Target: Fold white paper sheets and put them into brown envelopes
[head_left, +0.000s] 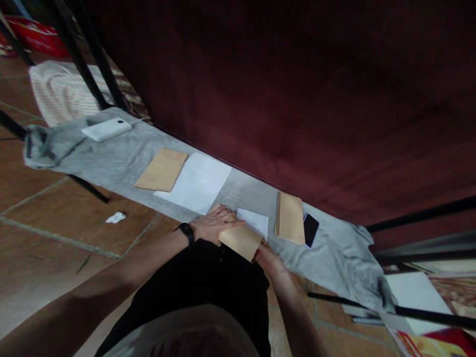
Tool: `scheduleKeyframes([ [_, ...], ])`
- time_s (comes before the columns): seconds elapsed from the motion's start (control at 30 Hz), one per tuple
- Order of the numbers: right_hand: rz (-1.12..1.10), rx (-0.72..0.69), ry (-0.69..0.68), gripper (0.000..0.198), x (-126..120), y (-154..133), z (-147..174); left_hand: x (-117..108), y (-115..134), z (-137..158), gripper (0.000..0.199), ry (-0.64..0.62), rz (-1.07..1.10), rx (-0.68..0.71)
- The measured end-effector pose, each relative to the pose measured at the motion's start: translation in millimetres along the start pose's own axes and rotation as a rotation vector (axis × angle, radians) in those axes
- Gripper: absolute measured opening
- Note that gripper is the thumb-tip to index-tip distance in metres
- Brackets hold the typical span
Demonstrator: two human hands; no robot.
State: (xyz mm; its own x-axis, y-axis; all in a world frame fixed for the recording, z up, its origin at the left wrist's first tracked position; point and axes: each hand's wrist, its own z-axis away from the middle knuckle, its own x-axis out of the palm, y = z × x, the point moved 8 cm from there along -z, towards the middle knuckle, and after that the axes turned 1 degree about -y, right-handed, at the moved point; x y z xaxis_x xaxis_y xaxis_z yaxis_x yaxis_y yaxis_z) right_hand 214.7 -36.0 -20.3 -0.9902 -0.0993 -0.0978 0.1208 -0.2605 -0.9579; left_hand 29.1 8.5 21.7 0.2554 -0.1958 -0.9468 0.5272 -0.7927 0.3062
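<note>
A brown paper envelope [240, 241] lies at the front edge of the cloth-covered surface, close to my body. My left hand [217, 224], with a dark band on its wrist, presses flat on the envelope's left part, fingers stretched out. At its right end my right hand [265, 255] grips the edge; its fingers are partly hidden underneath. Just behind the envelope rests a folded white paper [256, 220]. To the right sits a stack of brown envelopes [290, 218]. On the left, another brown envelope or stack [162, 170] overlaps a white sheet [203, 181].
Grey cloth [115, 157] covers the narrow surface. A dark phone [311, 229] lies beside the right stack, and a white device [107, 129] at the far left. A dark red curtain [297, 99] hangs behind. Black poles [424, 213] stand at both ends.
</note>
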Motion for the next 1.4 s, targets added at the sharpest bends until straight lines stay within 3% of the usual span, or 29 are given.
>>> scheduleKeyframes([
  [0.13, -0.192, 0.044, -0.106, 0.041, 2.9, 0.8, 2.5, 0.4, 2.1, -3.1, 0.111, -0.006, 0.020, -0.005],
  [0.23, -0.190, 0.005, -0.109, 0.037, 1.8, -11.8, 2.9, -6.3, 1.8, -2.4, 0.109, 0.025, -0.016, -0.042],
  [0.33, -0.186, -0.013, -0.085, 0.032, -8.6, -21.2, 3.4, -15.0, -2.6, 3.9, 0.107, 0.082, -0.076, -0.089],
  [0.43, -0.200, -0.072, 0.028, 0.034, -32.8, -26.6, -0.1, -19.1, -12.0, 14.3, 0.107, 0.125, -0.128, -0.160],
  [0.5, -0.079, -0.129, 0.183, 0.033, -54.2, -27.9, -3.9, -19.2, -19.2, 21.8, 0.107, 0.142, -0.147, -0.217],
  [0.6, 0.309, -0.149, 0.409, 0.029, -74.2, -25.9, -7.8, -18.4, -26.7, 30.5, 0.106, 0.158, -0.185, -0.280],
  [0.73, 0.747, -0.095, 0.516, 0.040, -67.1, -16.7, -11.5, -19.1, -33.1, 35.2, 0.102, 0.163, -0.224, -0.319],
  [0.9, 0.982, -0.050, 0.586, 0.056, -51.9, -12.9, -16.2, -20.8, -42.7, 36.6, 0.098, 0.154, -0.229, -0.334],
  [1.17, 1.023, -0.049, 0.627, 0.043, -54.7, -16.9, -29.8, -14.6, -49.9, 39.2, 0.104, 0.136, -0.255, -0.337],
  [1.4, 0.770, -0.044, 0.544, 0.016, -56.0, -12.7, -32.1, -14.9, -51.2, 39.1, 0.104, 0.137, -0.226, -0.346],
])
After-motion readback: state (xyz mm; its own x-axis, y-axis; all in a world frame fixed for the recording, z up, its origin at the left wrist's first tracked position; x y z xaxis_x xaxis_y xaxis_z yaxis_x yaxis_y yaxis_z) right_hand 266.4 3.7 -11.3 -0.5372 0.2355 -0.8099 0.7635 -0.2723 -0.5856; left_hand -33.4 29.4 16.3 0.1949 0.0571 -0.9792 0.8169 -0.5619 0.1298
